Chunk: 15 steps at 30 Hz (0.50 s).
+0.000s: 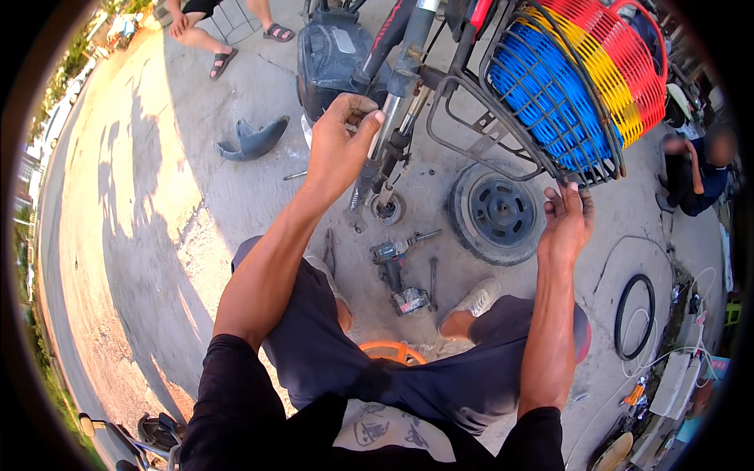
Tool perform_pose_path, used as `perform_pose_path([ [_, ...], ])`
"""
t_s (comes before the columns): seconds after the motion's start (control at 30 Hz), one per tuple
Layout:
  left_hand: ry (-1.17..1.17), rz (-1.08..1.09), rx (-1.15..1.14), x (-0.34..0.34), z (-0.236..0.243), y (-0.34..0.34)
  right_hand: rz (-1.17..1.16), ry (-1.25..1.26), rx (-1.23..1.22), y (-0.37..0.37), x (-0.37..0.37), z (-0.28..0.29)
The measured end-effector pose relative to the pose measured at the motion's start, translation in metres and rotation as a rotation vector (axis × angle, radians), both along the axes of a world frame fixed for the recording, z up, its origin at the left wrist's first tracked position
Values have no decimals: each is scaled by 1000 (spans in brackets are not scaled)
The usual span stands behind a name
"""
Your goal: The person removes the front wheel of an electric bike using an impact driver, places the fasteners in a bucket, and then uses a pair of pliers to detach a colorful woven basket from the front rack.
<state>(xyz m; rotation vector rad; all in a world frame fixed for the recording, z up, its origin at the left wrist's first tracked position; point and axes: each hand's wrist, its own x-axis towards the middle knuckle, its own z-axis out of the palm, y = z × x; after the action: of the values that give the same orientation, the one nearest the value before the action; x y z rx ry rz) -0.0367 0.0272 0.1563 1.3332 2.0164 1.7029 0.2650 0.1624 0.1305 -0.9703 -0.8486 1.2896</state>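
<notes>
My left hand (343,141) is closed, thumb and fingertips together, right beside the silver fork tube (389,118) of a raised motorbike front end. Whatever it pinches, if anything, is hidden. My right hand (567,221) has its palm up and its fingers curled against the lower corner of the black wire basket (594,179). Inside that basket sits a striped plastic basket (620,71) in blue, yellow and red. No wheel is in the fork. Its lower end stands over a small round metal part (387,210) on the ground.
Between my feet lie a cordless impact wrench (400,275) and a spanner (433,282). A wheel with tyre (496,212) lies flat beyond them. A dark mudguard piece (255,141) is at left, a loose tyre (635,316) at right. Two other people sit nearby.
</notes>
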Motion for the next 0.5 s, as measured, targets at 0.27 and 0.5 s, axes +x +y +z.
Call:
perform_pose_path([
  [0.27, 13, -41, 86, -4, -10, -12, 17, 53, -39, 10, -9, -7],
  [0.5, 15, -16, -13, 6, -12, -14, 7, 82, -83, 9, -7, -3],
])
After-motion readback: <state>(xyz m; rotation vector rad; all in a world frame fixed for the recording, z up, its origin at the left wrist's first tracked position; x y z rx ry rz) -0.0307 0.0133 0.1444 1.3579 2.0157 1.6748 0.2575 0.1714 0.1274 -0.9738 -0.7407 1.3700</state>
